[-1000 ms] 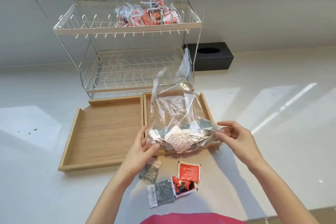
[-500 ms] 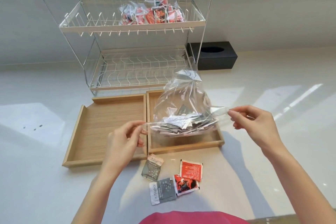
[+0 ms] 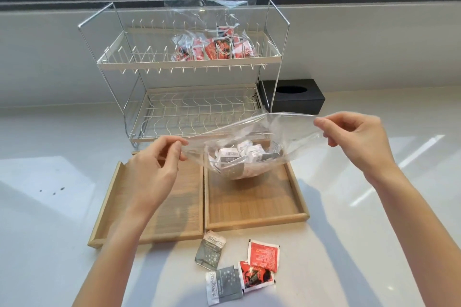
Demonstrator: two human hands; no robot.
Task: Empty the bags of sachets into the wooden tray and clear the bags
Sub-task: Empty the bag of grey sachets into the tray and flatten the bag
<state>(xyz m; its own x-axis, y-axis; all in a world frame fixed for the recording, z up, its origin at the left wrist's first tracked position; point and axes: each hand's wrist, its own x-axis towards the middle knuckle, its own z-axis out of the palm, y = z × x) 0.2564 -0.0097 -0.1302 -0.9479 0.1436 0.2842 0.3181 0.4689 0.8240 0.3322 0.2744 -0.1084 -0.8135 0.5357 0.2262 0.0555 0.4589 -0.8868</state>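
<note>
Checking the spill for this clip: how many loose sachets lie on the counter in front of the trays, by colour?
Grey sachets: 2
Red sachets: 2
Total: 4

1. Two shallow wooden trays side by side on the pale countertop.
2. Behind them, a two-tier wire dish rack; on its upper tier, a clear bag of red sachets.
3. Right of the rack, a black box.
4. Above the right tray, a clear plastic bag of sachets, pinched between left hand and right hand.
5. In front of the trays, four loose sachets.
</note>
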